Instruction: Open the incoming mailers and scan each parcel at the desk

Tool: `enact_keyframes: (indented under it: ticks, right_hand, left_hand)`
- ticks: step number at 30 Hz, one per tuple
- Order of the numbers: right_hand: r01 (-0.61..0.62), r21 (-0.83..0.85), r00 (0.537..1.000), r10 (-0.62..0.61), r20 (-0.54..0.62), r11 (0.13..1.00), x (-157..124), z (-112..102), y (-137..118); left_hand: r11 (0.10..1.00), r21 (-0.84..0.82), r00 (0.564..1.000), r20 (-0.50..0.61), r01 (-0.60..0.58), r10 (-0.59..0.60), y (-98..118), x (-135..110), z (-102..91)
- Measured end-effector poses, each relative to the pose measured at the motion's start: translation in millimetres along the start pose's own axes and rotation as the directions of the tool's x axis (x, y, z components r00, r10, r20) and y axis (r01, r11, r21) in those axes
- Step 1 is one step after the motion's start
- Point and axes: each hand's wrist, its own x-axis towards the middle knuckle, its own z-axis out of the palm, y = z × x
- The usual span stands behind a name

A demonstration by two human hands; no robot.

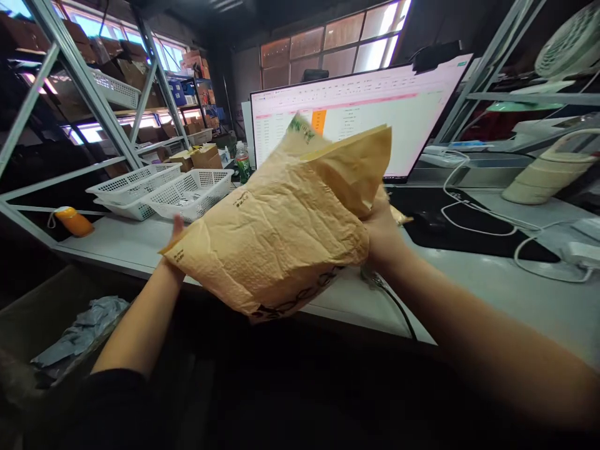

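Note:
A crumpled tan padded mailer [276,231] with dark printing hangs in front of me above the table's near edge. Its flap end gapes toward the upper right. My right hand [380,228] grips it at the right side, fingers mostly hidden behind the paper. At the lower left corner, my left hand [176,247] holds the mailer from behind; only the thumb and part of the palm show. Whatever lies inside the mailer is out of sight. A small piece of something pale sticks out beyond my right hand, too covered to name.
Behind the mailer stands a monitor [360,106] showing a spreadsheet. White plastic baskets [187,194], a green-labelled bottle [242,164] and an orange bottle [74,222] are to the left. A black mat [482,219] with white cables lies right. A bin [28,294] holds grey plastic.

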Motion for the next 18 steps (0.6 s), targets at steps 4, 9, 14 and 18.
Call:
enact_keyframes:
  ticks: [4,9,14,18]
  right_hand:
    - [0.011,-0.03,0.989,-0.016,-0.148,0.999,-2.1,6.9,4.5]
    - [-0.004,0.069,0.979,0.018,-0.204,0.998,-1.9,22.3,6.0]
    - [0.042,0.274,0.97,0.027,-0.241,0.961,-9.0,19.5,-19.2]
    - [0.065,0.505,0.928,0.134,-0.347,0.86,-5.4,16.9,-22.8]
  left_hand:
    - [0.855,-0.507,0.989,-0.142,-0.108,0.041,-4.8,-30.1,-21.8]
    - [0.606,-0.788,0.975,-0.203,-0.111,-0.086,-15.3,-28.1,-9.5]
    - [0.654,-0.749,0.825,-0.433,-0.105,-0.363,-65.8,2.1,3.9]
    - [0.767,-0.641,0.721,-0.545,-0.029,-0.428,-108.0,6.9,-1.6]
